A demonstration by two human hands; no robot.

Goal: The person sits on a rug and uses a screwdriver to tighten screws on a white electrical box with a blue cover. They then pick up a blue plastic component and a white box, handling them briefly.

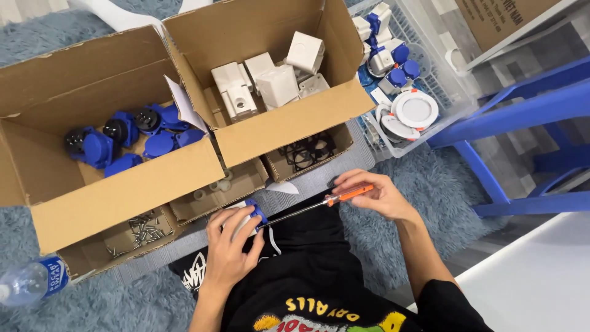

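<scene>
A shaggy grey-blue rug covers the floor where the person sits. On it, at the upper left, stands a big open cardboard box holding blue round socket covers. Just beside it, to the right, a second cardboard box holds white plastic housings. Further right a clear plastic crate carries round white lamp fittings and assembled white-and-blue sockets. A blue metal frame stands at the right edge.

In front of the big boxes sit three low cardboard trays: one with small metal screws, one with pale round pieces, one with black square frames. A plastic water bottle lies at the lower left.

Over the lap, the left hand is curled around a small socket unit, white in body with a blue round cap at its upper right corner; the fingers wrap over most of it. The right hand is closed on the orange handle of a screwdriver, whose thin metal shaft slants down and left so that its tip meets the socket unit beside the blue cap.
</scene>
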